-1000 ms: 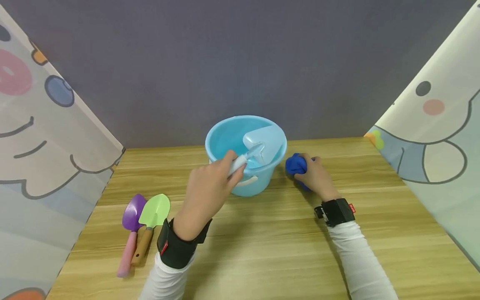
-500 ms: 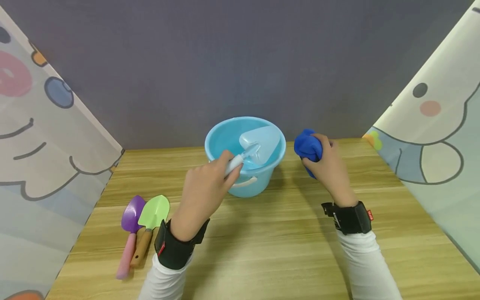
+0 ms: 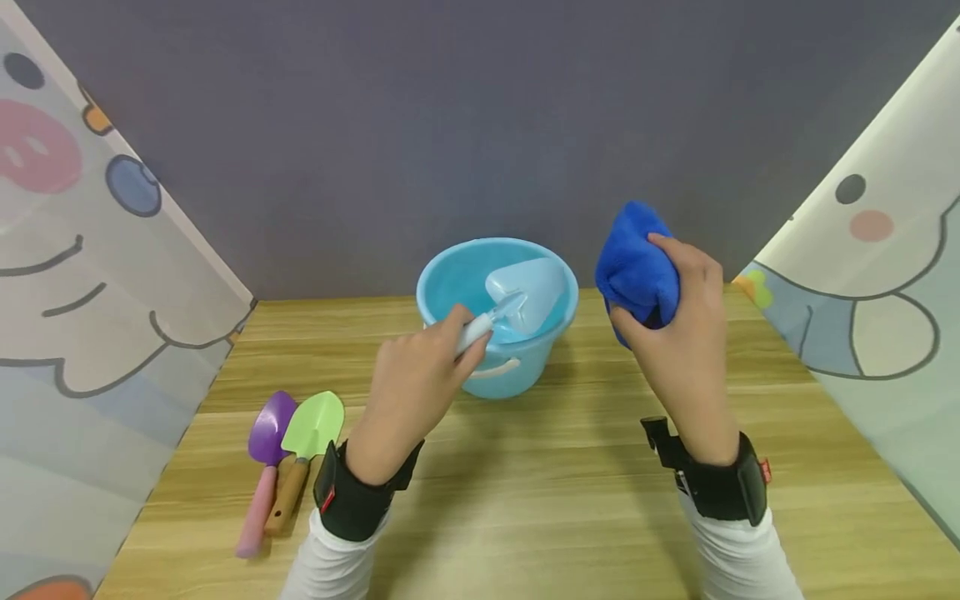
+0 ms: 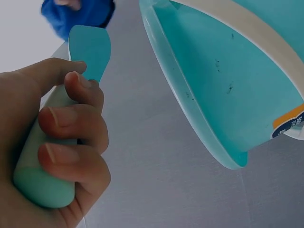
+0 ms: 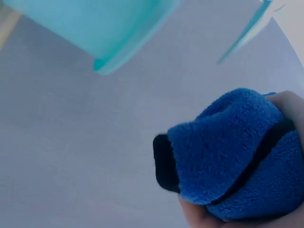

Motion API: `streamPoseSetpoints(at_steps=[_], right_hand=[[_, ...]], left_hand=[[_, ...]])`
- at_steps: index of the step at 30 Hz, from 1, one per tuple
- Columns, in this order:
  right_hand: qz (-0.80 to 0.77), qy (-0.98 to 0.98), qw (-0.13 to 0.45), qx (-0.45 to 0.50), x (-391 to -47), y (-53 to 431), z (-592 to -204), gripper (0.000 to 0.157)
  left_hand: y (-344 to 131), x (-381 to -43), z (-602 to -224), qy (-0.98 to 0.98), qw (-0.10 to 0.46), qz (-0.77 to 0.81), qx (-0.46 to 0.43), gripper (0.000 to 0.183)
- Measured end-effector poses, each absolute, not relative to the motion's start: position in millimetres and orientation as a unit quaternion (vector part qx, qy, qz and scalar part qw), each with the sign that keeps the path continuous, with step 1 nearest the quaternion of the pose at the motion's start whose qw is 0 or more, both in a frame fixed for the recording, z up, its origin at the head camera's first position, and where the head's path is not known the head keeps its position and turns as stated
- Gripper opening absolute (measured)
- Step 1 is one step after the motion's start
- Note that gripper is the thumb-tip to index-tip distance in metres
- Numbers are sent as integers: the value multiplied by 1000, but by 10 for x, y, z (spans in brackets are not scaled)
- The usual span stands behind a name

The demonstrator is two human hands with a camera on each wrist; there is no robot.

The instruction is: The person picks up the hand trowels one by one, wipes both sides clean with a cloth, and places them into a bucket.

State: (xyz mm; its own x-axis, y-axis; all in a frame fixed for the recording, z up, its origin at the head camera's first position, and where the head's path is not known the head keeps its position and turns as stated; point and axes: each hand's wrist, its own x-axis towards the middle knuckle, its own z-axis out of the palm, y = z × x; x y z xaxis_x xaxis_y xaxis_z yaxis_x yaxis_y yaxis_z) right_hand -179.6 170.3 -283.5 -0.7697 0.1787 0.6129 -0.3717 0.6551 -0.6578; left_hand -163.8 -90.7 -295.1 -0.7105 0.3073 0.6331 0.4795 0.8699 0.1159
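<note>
My left hand (image 3: 416, 379) grips the pale handle of a light blue toy shovel (image 3: 534, 292). Its blade appears over the mouth of a light blue bucket (image 3: 506, 377) in the head view. In the left wrist view, curled fingers (image 4: 71, 154) wrap the handle, apart from the bucket's rim. To the right of the bucket, my right hand (image 3: 686, 342) holds up a bunched blue cloth (image 3: 637, 267) between thumb and fingers. The right wrist view shows this fluffy cloth (image 5: 232, 152) folded, with black edging; part of the hand is hidden behind it.
A purple shovel (image 3: 270, 429) with a pink handle and a green shovel (image 3: 315, 423) with a brown handle lie side by side at the left of the wooden table (image 3: 540, 508). Behind stands a dark grey panel (image 3: 480, 125), with cartoon-printed sheets on both sides.
My right hand has lifted the blue cloth off the table beside the bucket, moving it up and slightly right. The left hand and its shovel have hardly moved.
</note>
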Motion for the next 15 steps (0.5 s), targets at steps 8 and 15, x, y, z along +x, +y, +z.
streamPoseSetpoints(at_steps=[8, 15], right_hand=[[423, -814, 375, 132, -1637, 1501, -2730, 76], [420, -802, 378, 194, -1620, 1263, -2721, 75]], left_hand=[[-917, -1645, -2931, -914, 320, -132, -213, 28], [-921, -1629, -2942, -916, 317, -127, -208, 29]])
